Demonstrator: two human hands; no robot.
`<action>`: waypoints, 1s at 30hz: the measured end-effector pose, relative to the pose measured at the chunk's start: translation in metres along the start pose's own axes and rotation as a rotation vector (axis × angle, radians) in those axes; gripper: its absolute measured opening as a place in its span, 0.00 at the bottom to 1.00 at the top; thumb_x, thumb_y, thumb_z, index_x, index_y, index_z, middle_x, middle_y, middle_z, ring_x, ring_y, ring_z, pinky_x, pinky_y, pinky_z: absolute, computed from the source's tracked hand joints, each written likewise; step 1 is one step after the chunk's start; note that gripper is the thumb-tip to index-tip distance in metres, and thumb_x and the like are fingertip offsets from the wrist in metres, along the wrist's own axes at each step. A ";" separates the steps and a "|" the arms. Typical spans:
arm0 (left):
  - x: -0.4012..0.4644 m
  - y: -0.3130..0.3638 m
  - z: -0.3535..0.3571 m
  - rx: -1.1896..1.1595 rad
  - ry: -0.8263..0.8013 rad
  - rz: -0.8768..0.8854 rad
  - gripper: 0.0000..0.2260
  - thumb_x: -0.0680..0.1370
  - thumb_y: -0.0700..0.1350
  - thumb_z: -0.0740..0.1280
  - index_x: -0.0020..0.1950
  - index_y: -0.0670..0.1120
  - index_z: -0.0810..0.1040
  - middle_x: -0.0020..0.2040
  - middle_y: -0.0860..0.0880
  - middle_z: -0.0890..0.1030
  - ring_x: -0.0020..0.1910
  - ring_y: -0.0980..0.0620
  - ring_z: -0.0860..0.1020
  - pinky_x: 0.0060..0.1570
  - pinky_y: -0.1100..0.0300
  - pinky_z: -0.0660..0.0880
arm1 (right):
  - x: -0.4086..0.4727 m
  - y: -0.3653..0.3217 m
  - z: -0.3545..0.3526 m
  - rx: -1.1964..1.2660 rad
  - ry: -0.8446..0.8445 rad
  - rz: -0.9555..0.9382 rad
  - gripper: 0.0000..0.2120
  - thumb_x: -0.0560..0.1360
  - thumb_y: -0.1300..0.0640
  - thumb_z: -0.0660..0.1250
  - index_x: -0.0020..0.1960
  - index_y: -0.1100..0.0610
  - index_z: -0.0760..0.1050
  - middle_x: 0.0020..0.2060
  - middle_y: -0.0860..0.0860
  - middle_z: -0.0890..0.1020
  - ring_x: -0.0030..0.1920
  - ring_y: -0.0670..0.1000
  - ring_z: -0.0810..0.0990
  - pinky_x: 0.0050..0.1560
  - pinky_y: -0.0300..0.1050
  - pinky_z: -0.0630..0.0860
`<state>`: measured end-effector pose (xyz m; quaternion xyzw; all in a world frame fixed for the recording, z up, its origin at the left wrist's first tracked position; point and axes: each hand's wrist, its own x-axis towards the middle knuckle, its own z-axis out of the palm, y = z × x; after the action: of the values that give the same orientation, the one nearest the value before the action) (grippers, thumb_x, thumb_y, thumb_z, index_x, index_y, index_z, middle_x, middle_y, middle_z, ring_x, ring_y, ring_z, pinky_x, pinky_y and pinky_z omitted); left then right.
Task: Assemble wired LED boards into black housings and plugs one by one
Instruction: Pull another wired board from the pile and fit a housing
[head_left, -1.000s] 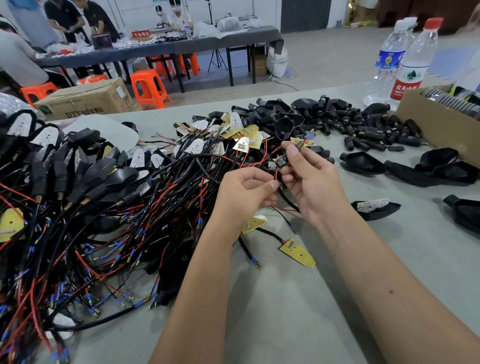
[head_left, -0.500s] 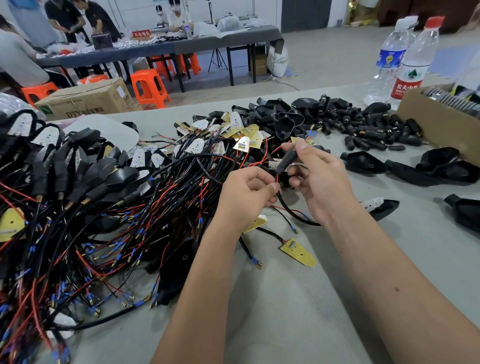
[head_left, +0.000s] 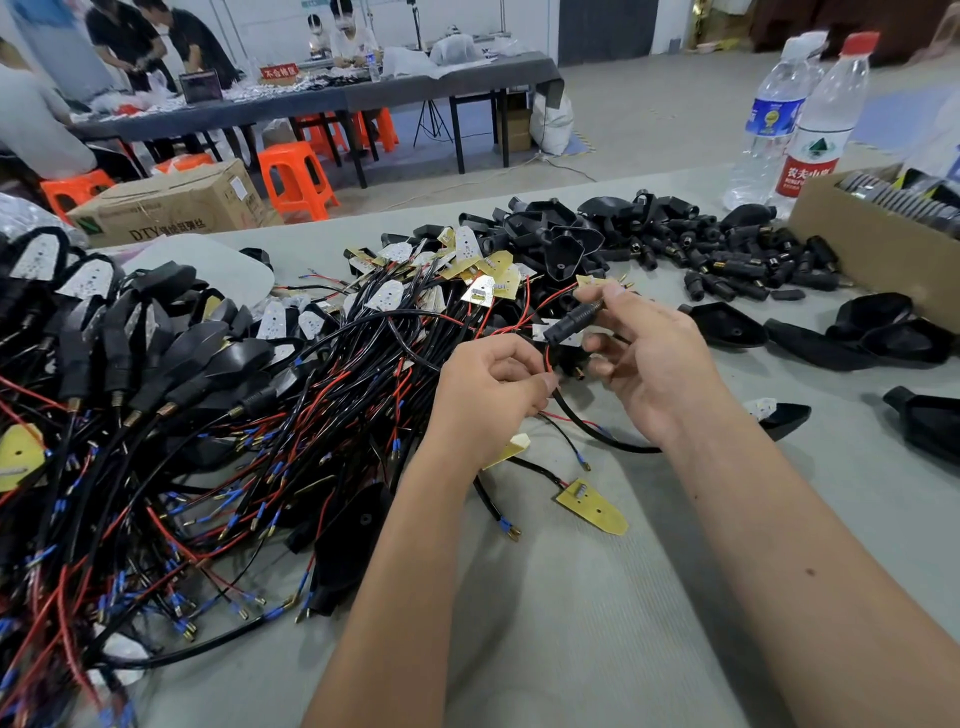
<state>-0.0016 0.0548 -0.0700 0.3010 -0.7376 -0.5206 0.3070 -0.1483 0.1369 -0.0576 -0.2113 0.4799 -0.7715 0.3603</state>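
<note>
The right hand's (head_left: 654, 364) grip pinches a black plug (head_left: 574, 321) between thumb and fingertips while the left hand's (head_left: 491, 389) grip clamps its black cable (head_left: 587, 426), both above the grey worktop (head_left: 597, 597) beside the wired LED boards (head_left: 208, 415).

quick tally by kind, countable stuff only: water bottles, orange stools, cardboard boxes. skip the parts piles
Water bottles: 2, blue-label bottle and red-cap bottle
Orange stools: 4, clearest one
Cardboard boxes: 2, printed box and parts box
Total: 8
</note>
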 end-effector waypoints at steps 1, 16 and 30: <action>0.000 0.000 0.000 0.008 0.000 0.002 0.05 0.76 0.35 0.75 0.42 0.40 0.81 0.37 0.32 0.82 0.34 0.48 0.80 0.44 0.52 0.81 | 0.000 0.000 0.000 -0.006 -0.001 0.000 0.13 0.82 0.55 0.66 0.44 0.55 0.87 0.41 0.52 0.81 0.32 0.47 0.75 0.27 0.39 0.66; -0.004 0.008 0.002 -0.077 -0.112 -0.054 0.03 0.80 0.42 0.73 0.46 0.45 0.85 0.39 0.44 0.83 0.37 0.54 0.81 0.37 0.64 0.79 | 0.000 -0.003 0.002 -0.007 -0.016 -0.146 0.12 0.83 0.57 0.67 0.46 0.57 0.87 0.31 0.50 0.73 0.31 0.46 0.69 0.27 0.37 0.64; -0.009 0.016 0.003 -0.397 -0.256 -0.268 0.04 0.80 0.42 0.72 0.55 0.47 0.84 0.48 0.41 0.87 0.40 0.50 0.85 0.41 0.60 0.82 | 0.001 -0.004 -0.001 -0.236 -0.095 -0.157 0.14 0.84 0.56 0.65 0.43 0.53 0.86 0.31 0.49 0.76 0.27 0.45 0.70 0.24 0.34 0.63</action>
<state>-0.0002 0.0684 -0.0565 0.2617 -0.6074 -0.7249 0.1928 -0.1518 0.1379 -0.0542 -0.3252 0.5316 -0.7248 0.2938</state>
